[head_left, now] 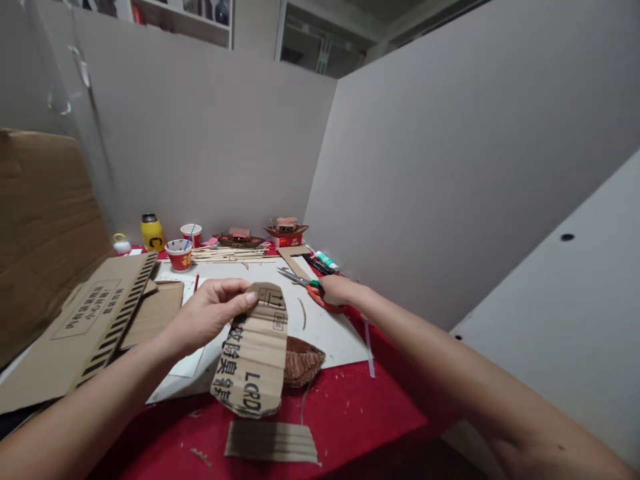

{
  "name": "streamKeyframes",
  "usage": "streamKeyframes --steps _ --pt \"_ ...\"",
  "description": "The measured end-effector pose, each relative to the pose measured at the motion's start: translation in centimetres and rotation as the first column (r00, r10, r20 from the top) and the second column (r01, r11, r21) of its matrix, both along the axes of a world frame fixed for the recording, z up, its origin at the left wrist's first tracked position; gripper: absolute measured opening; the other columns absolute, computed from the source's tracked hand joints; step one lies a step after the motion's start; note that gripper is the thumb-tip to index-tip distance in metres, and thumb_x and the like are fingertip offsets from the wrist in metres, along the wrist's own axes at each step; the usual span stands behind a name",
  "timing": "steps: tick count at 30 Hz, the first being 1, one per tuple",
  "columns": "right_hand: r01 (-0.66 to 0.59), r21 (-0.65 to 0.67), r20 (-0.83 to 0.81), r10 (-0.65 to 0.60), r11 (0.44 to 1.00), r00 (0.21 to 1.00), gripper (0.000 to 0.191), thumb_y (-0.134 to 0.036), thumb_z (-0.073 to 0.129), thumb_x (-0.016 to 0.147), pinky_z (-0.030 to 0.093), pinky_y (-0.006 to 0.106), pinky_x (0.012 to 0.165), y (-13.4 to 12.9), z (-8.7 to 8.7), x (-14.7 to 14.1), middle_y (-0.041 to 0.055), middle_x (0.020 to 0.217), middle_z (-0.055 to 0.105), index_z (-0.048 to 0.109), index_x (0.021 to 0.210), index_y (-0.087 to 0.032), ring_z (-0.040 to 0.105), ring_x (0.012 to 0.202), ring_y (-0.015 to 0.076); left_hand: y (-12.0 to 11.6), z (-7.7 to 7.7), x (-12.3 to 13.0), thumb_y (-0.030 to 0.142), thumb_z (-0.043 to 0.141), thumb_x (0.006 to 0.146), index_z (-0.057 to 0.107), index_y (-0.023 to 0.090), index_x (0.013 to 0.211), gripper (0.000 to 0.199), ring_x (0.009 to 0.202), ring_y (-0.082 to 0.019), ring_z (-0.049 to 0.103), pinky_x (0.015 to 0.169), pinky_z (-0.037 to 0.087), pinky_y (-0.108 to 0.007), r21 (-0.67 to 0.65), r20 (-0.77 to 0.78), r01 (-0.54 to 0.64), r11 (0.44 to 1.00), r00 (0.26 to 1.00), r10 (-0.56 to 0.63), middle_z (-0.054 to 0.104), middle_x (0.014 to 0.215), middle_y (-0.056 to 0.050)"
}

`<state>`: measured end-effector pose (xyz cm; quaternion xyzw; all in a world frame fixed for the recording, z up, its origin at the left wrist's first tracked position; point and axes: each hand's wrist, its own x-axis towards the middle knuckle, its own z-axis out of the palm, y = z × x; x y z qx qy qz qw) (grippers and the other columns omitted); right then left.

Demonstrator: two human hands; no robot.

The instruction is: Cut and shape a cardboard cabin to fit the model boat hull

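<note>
My left hand (220, 310) pinches the top edge of a cut piece of cardboard (257, 353) with black print and rounded ends. My right hand (336, 292) is closed on the orange handles of a pair of scissors (316, 289); their blades are parted and point left over the white board (345, 340). Partly hidden behind the held cardboard lies a brown boat-shaped piece (304, 362). A cardboard strip (273, 441) rests on the red cloth (360, 413) near the front edge.
Large cardboard sheets (95, 307) lie at the left. Toward the back stand paper cups (179, 255), a yellow bottle (153, 233), thin wooden sticks (225, 255) and model boats (287, 228). A grey partition (425, 167) rises behind and to the right.
</note>
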<state>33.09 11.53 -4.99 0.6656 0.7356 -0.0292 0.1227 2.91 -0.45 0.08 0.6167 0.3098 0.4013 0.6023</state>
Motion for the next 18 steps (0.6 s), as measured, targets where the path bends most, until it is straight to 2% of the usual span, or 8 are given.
streamKeyframes --steps 4,8,10,12,16,18 --pt "0.038 -0.003 -0.016 -0.038 0.999 0.999 0.030 -0.031 0.060 0.095 0.056 0.042 0.085 0.3 0.5 0.6 0.0097 0.122 0.061 0.059 0.122 -0.017 0.064 0.101 0.0222 0.0 -0.1 -0.2 0.037 0.073 0.081 0.074 0.017 0.082 0.020 0.067 -0.008 0.056 0.066 0.042 -0.020 -0.001 0.019 0.038 0.999 0.999 -0.038 0.068 0.074 0.002" --pt "0.048 0.134 -0.094 -0.036 0.990 0.995 0.028 -0.038 0.058 0.095 0.054 0.040 0.083 -0.6 2.0 1.7 0.0100 0.111 0.066 0.064 0.111 -0.015 0.065 0.096 0.0223 0.2 -0.2 -0.5 0.037 0.074 0.080 0.073 0.017 0.083 0.021 0.066 -0.008 0.056 0.065 0.042 -0.020 -0.007 0.041 0.027 1.000 0.999 -0.027 0.068 0.074 0.002" --pt "0.047 0.207 -0.161 -0.013 0.977 0.987 0.033 -0.044 0.056 0.093 0.052 0.038 0.077 -1.7 2.9 2.2 0.0140 0.098 0.069 0.067 0.099 -0.013 0.065 0.091 0.0275 0.3 -0.2 -0.5 0.038 0.075 0.080 0.073 0.017 0.086 0.021 0.070 -0.009 0.058 0.068 0.044 -0.021 -0.023 0.057 0.024 0.999 0.998 -0.022 0.070 0.079 0.001" --pt "0.007 0.248 -0.248 0.056 0.969 0.967 0.037 -0.048 0.048 0.094 0.050 0.034 0.072 -3.4 3.5 2.3 0.0113 0.093 0.069 0.065 0.098 -0.015 0.065 0.087 0.0276 0.3 -0.1 -0.5 0.037 0.075 0.079 0.073 0.017 0.086 0.021 0.072 -0.010 0.059 0.070 0.045 -0.022 -0.029 0.080 0.030 0.999 0.996 -0.028 0.071 0.080 0.000" --pt "-0.139 0.293 -0.397 0.253 0.946 0.882 0.041 -0.056 0.038 0.093 0.051 0.030 0.075 -8.0 3.8 1.7 0.0065 0.093 0.065 0.055 0.096 -0.019 0.061 0.085 0.0221 0.3 0.0 -0.3 0.035 0.075 0.080 0.071 0.017 0.081 0.019 0.068 -0.008 0.059 0.066 0.045 -0.019 -0.010 0.110 0.020 1.000 0.994 -0.019 0.069 0.076 0.002" --pt "-0.311 0.322 -0.526 0.442 0.894 0.726 0.042 -0.059 0.040 0.090 0.051 0.032 0.072 -10.2 3.7 1.0 0.0058 0.087 0.062 0.053 0.095 -0.019 0.059 0.078 0.0216 0.2 0.1 -0.1 0.035 0.076 0.079 0.071 0.017 0.084 0.020 0.069 -0.009 0.060 0.066 0.046 -0.019 -0.008 0.107 0.000 1.000 0.994 0.001 0.070 0.078 0.001"
